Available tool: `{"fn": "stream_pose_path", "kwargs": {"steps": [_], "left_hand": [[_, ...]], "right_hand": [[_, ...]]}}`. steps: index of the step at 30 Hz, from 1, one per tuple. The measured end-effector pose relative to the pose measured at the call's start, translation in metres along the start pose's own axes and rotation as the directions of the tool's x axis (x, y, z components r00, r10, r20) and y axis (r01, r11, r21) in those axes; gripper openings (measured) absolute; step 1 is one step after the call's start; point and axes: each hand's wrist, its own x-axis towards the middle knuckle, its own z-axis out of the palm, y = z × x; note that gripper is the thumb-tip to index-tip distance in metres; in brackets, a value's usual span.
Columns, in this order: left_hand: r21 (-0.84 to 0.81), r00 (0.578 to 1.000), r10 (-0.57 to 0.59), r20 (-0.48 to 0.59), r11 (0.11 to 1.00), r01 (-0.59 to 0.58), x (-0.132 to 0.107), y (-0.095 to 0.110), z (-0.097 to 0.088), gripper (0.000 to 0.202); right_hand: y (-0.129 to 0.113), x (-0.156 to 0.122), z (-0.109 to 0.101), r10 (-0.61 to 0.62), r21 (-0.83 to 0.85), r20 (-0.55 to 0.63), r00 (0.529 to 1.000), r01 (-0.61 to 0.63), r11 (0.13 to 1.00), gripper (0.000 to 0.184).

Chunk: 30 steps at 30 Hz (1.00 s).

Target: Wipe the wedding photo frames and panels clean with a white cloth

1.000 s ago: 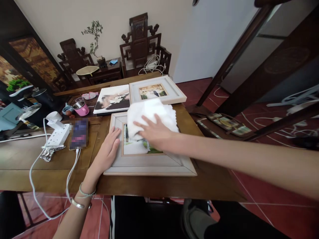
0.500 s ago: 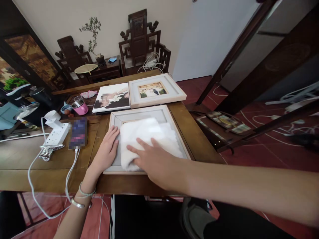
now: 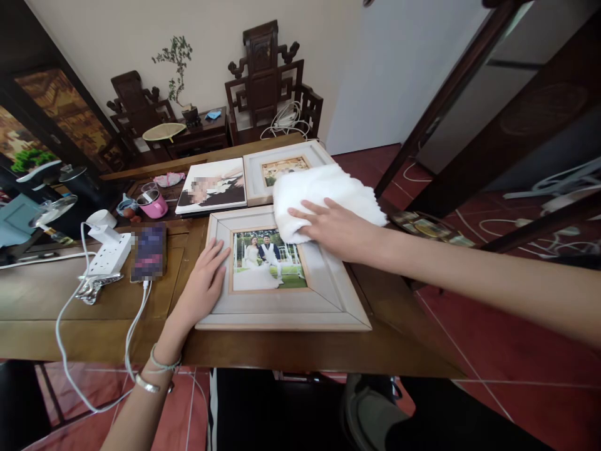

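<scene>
A picture frame (image 3: 277,310) with a pale wide border lies flat near the table's front edge, holding a photo (image 3: 267,260) of two people in wedding clothes. My left hand (image 3: 205,279) rests on the frame's left side, fingers stretched out along its edge. My right hand (image 3: 331,228) has hold of a white fluffy cloth (image 3: 328,188), its fingers over the top and the thumb hidden. The cloth covers the frame's upper right corner and overlaps part of a second picture frame (image 3: 256,163) behind.
A photo panel (image 3: 211,185) lies left of the rear frame. Left on the wooden table (image 3: 141,335) are a phone (image 3: 149,250) on a charging cable, a white power strip (image 3: 110,254) and a pink mug (image 3: 153,203). The table's right edge runs beside the frame.
My right hand and the cloth have moved up and to the right, from the middle of the frame to its upper right corner, uncovering the photo. My left hand stays on the left edge.
</scene>
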Motion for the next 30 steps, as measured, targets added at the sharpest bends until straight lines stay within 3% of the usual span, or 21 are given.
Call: {"fn": "stream_pose_path", "kwargs": {"steps": [5, 9, 12, 16, 21, 25, 27, 30], "left_hand": [[0.003, 1.0, -0.002, -0.027, 1.0, 0.003, 0.002, -0.001, 0.001, 0.043], [-0.009, 0.999, 0.0, -0.052, 1.0, -0.001, 0.002, -0.002, 0.002, 0.043], [-0.006, 0.999, -0.005, -0.053, 1.0, 0.004, 0.002, -0.001, 0.002, 0.044], [0.0, 1.0, -0.003, -0.019, 1.0, 0.003, 0.001, 0.0, 0.001, 0.045], [-0.011, 1.0, 0.001, -0.007, 1.0, -0.001, 0.0, -0.001, -0.001, 0.044], [-0.011, 1.0, 0.003, -0.019, 1.0, -0.003, 0.0, -0.002, 0.0, 0.044], [-0.008, 1.0, 0.002, -0.026, 1.0, -0.002, 0.0, -0.001, 0.0, 0.044], [-0.001, 0.999, 0.005, -0.04, 1.0, -0.005, 0.0, -0.001, 0.001, 0.043]], "right_hand": [[-0.043, -0.037, -0.022, 0.017, 0.104, 0.081, 0.997, -0.026, 0.994, 0.052], [-0.082, -0.071, -0.041, -0.062, 0.253, 0.242, 0.968, -0.002, 0.967, 0.064], [-0.096, -0.085, -0.043, -0.089, 0.371, 0.232, 0.969, -0.003, 0.929, 0.061], [-0.082, -0.074, -0.039, -0.057, 0.388, 0.137, 0.989, 0.0, 0.921, 0.054], [-0.027, -0.024, -0.02, 0.081, 0.187, 0.094, 0.992, -0.098, 0.977, 0.066], [0.009, 0.004, -0.003, 0.152, 0.119, 0.004, 0.988, -0.151, 0.981, 0.065], [0.009, 0.004, -0.001, 0.155, 0.087, 0.009, 0.988, -0.155, 0.984, 0.063], [-0.012, -0.012, -0.009, 0.161, 0.032, 0.064, 0.985, -0.163, 0.986, 0.06]]}}
